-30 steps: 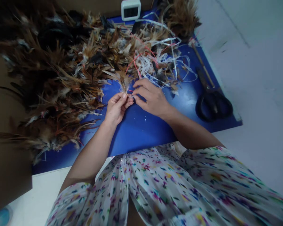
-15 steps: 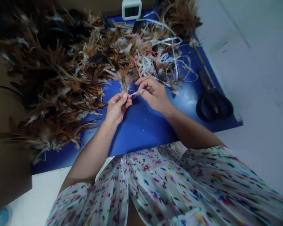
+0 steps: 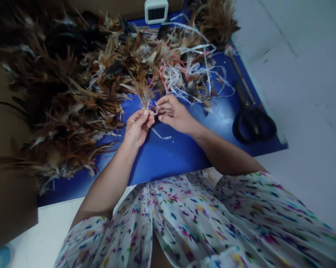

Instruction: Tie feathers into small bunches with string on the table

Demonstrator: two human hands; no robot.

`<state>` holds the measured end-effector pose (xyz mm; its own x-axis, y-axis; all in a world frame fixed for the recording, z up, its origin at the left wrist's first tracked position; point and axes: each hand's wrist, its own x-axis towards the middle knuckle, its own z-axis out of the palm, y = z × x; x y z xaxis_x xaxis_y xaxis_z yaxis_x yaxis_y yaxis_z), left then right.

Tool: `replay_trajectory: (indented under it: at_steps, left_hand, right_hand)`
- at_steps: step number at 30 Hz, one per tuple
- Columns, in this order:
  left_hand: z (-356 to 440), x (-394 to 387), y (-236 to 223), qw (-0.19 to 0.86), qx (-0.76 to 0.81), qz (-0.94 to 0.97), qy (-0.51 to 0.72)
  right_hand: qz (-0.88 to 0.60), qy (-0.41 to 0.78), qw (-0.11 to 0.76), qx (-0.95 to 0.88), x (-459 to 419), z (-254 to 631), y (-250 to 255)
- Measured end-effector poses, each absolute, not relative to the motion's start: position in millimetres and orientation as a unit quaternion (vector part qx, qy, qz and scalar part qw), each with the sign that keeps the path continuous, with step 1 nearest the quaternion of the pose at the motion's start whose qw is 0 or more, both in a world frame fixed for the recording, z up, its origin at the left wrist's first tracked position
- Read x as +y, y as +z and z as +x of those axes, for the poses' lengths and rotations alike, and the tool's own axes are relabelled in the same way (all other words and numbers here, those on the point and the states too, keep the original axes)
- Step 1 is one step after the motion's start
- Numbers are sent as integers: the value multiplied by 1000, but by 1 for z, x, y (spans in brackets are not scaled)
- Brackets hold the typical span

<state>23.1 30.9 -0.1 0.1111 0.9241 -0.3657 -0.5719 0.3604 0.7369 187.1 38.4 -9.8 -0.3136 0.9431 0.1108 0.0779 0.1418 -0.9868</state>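
A small bunch of brown feathers [image 3: 142,92] stands up from my left hand [image 3: 137,126], which pinches the quill ends between thumb and fingers. My right hand [image 3: 172,114] is closed right beside it, its fingertips pinching a thin white plastic strip [image 3: 160,134] at the base of the bunch. The strip's loose end trails down onto the blue board [image 3: 170,152] just below my hands. Both hands hover over the middle of the board.
A large heap of brown and black feathers [image 3: 64,85] covers the board's left and back. Tangled white and red strips [image 3: 184,70] lie behind my hands. Black scissors [image 3: 253,121] and a thin stick [image 3: 240,76] rest at the right edge. A small white device [image 3: 156,11] stands at the back.
My right hand drew the white strip out sideways, then came back to the bunch; a loose length of strip now hangs below my hands. The left hand barely moved.
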Motion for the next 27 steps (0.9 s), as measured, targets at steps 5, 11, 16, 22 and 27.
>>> replay_trajectory:
  at_steps: [5, 11, 16, 22, 27]
  left_hand:
    - [19, 32, -2, 735, 383, 211, 517]
    - [12, 28, -1, 781, 328, 260, 464]
    - [9, 24, 4, 803, 290, 276, 442]
    - [8, 26, 3, 796, 290, 281, 451]
    - [9, 24, 3, 813, 277, 290, 422]
  right_hand:
    - [-406, 518, 336, -674, 29, 180, -10]
    - [-382, 492, 325, -712, 28, 175, -8]
    - [-388, 544, 313, -675, 35, 187, -3]
    - [-418, 538, 281, -676, 36, 196, 8]
    - [-367, 499, 339, -708, 36, 187, 0]
